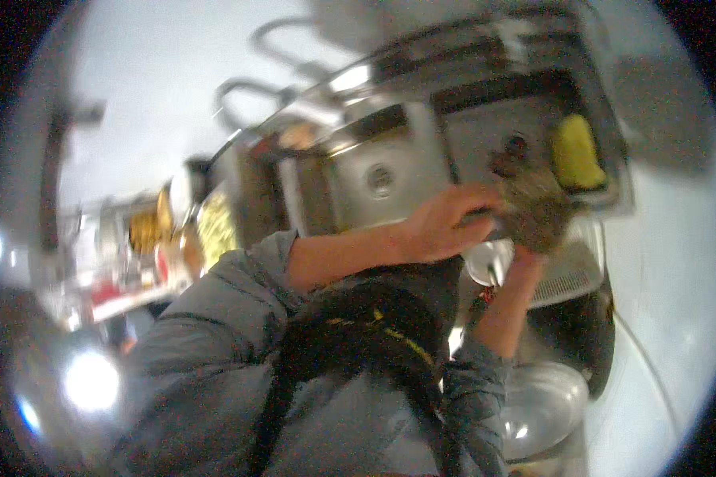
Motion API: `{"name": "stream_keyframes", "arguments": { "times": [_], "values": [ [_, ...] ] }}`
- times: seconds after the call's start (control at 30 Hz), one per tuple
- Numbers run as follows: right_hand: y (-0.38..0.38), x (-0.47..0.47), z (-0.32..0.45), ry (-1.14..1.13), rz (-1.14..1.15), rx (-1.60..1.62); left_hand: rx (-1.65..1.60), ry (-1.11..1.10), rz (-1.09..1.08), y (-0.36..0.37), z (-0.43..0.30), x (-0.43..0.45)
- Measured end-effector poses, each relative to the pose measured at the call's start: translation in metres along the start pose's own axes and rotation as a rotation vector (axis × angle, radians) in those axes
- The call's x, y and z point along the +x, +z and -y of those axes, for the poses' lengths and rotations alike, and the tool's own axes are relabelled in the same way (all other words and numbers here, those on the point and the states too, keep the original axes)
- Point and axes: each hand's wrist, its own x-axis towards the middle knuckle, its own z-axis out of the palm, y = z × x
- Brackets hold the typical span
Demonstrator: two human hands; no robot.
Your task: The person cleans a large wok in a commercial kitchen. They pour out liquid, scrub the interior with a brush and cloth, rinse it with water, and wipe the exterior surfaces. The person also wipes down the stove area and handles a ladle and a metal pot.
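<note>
A brown-grey, rough-textured thing (pixel 534 203), too blurred to identify, is between my hands over the front edge of a steel sink basin (pixel 477 128). My left hand (pixel 450 220) reaches across from the left, its fingers curled against the near side of this thing. A small dark part shows between its thumb and fingers. From below, my right hand (pixel 528 262) supports the same thing, which hides most of the fingers. Dark scraps (pixel 507 158) appear just beyond it in the basin. A round, shiny metal vessel (pixel 486 262) is partly visible beneath my wrists.
A yellow item (pixel 579 152), perhaps a cloth or sponge, lies at the basin's right side. Left of it is another basin (pixel 388 158) with a drain. A pale perforated basket (pixel 576 268) and a large metal bowl (pixel 546 408) stand at right. Curved faucets (pixel 244 89) rise behind.
</note>
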Motion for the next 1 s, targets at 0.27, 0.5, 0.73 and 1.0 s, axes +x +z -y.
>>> {"name": "stream_keyframes", "arguments": {
  "times": [0.27,0.5,0.73,1.0],
  "values": [
    [0.062,-0.017,-0.162,0.504,0.010,0.134,-0.087,-0.684,-0.553,-0.110,-0.045,-0.343],
    [0.153,-0.033,-0.348,1.141,0.087,0.037,-0.165,-0.865,-1.236,-0.052,-0.053,-0.565],
    [0.210,-0.138,-0.579,1.604,0.187,-0.174,-0.388,-1.207,-1.849,0.140,0.041,-0.739],
    [0.206,-0.343,-0.822,2.022,0.152,-0.393,-0.793,-1.449,-2.002,0.240,0.088,-0.860]
  ]
}}
